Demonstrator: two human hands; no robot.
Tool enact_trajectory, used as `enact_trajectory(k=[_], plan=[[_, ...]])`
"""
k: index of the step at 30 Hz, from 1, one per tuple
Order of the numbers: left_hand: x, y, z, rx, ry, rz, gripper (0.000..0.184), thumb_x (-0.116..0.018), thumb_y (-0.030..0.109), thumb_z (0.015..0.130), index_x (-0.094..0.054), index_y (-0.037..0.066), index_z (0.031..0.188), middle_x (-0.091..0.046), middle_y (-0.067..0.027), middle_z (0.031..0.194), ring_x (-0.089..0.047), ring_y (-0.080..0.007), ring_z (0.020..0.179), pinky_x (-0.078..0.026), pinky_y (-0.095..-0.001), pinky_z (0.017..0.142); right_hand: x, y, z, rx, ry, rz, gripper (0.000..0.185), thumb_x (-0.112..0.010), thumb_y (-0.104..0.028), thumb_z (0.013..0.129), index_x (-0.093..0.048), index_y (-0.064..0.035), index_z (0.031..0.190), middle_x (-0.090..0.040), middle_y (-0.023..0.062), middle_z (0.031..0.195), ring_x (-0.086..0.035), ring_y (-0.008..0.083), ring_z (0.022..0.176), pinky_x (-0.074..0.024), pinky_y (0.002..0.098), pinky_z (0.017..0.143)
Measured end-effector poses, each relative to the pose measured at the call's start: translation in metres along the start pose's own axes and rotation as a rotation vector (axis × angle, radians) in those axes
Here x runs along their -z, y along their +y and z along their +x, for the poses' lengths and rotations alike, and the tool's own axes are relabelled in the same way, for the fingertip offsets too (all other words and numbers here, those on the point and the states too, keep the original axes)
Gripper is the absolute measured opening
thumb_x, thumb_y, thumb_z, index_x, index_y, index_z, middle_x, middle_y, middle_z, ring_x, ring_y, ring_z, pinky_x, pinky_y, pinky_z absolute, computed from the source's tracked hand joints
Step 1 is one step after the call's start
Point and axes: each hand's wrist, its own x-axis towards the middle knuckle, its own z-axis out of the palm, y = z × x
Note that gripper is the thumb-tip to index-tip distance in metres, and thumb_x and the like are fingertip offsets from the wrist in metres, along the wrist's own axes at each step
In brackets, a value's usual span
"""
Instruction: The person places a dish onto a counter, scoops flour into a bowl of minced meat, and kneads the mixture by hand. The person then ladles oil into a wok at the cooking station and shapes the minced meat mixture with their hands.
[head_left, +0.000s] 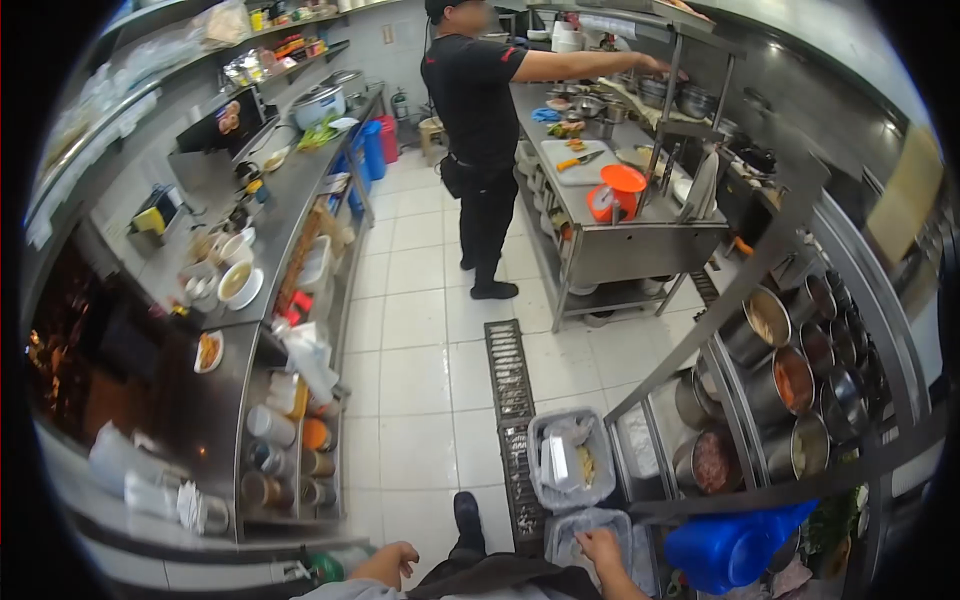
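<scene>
At the bottom of the view my left hand (398, 560) hangs low over the floor, its fingers loosely curled and too small to make out. My right hand (597, 546) is above a clear plastic tub (560, 527) at the lower centre right; whether its fingers hold anything is unclear. Just beyond that tub stands another clear tub (607, 462) with a white box (560, 462) and some yellowish food inside. One dark shoe (468, 522) shows between my hands.
A co-worker (475, 130) in black stands ahead, one arm stretched over the steel counter (640, 245). At right, a rack holds metal pots (790, 380), with a blue container (725, 550) below. A floor drain (508, 375) runs ahead; a steel counter (225, 345) lines the left.
</scene>
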Motion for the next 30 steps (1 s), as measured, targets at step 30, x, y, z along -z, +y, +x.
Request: enact_trajectory(k=[30], plan=[[0.446,0.308,0.006,-0.234,0.375,0.153,0.021,-0.058,0.018,0.080,-0.067,0.001,0.089,-0.069,-0.0137,0.088,-0.069,-0.0240,0.069,-0.055,-0.0373,0.062,0.177,-0.187,0.525,0.090,-0.041,-0.430,0.039,-0.054,-0.040,0.084,-0.069,-0.0052,0.089,-0.066,0.0182,0.093,-0.062,0.0363,0.089,-0.0498,0.0477,0.079]])
